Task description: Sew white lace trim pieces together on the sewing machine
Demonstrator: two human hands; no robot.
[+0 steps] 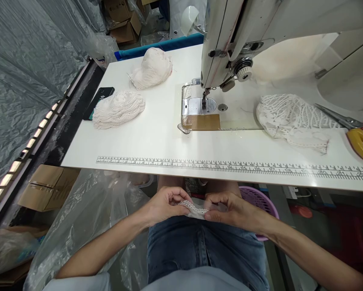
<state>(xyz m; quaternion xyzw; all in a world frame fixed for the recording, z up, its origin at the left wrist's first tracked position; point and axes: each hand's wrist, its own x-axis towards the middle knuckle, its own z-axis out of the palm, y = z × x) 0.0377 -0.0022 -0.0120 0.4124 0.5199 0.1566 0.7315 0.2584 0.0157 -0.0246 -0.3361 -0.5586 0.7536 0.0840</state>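
Observation:
Above my lap, in front of the table edge, a small piece of white lace fabric (195,209) is stretched between my two hands. My left hand (166,206) pinches its left end between thumb and fingers. At the right end, my right hand (225,209) grips the fabric the same way. The upper edge of the piece has an openwork pattern; part of it is hidden by my fingers. Beyond the table edge stands a white sewing machine (226,44), its needle and presser foot (204,101) over the metal plate.
A stack of white lace pieces (119,110) lies partly on a dark phone-like box (104,93). Another white lace bundle (153,68) sits behind it. At right are more lace (287,117) and yellow-handled scissors (359,135). A purple basket (257,200) stands below the table.

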